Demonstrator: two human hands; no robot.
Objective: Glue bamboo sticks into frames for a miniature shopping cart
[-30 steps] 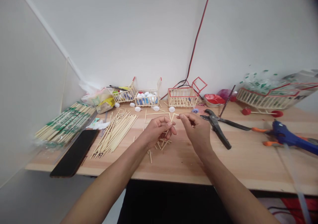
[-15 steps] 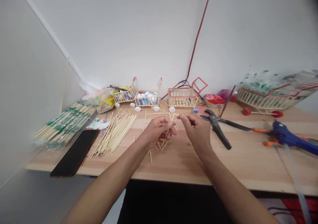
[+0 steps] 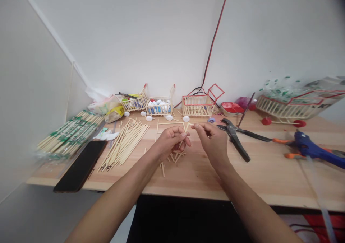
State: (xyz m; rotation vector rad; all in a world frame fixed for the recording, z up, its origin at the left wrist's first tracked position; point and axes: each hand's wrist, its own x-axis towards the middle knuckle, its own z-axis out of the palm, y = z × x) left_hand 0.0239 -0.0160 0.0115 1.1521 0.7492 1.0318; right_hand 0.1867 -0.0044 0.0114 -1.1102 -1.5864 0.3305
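Above the middle of the table, my left hand [image 3: 175,139] pinches a thin wooden stick [image 3: 186,127] that stands up at a slant from its fingers. My right hand [image 3: 211,139] is closed beside it, thumb and forefinger pinching another short stick [image 3: 191,124] whose end reaches the tip of the first one. Whether the two sticks are joined there I cannot tell. Short cut sticks [image 3: 163,169] lie on the wood below my left hand. Just behind it rests a flat frame of sticks [image 3: 169,123], partly covered by the hand.
Long loose sticks [image 3: 129,142], a black phone-like slab [image 3: 81,166] and packaged sticks [image 3: 70,133] lie left. Miniature stick carts [image 3: 198,105] line the wall. To the right are pliers [image 3: 234,139], a blue glue gun [image 3: 309,146] and a tray of red paint [image 3: 232,108].
Both hands keep nearly the same pose and grip. The whole view has shifted very slightly; nothing on the table has visibly moved.
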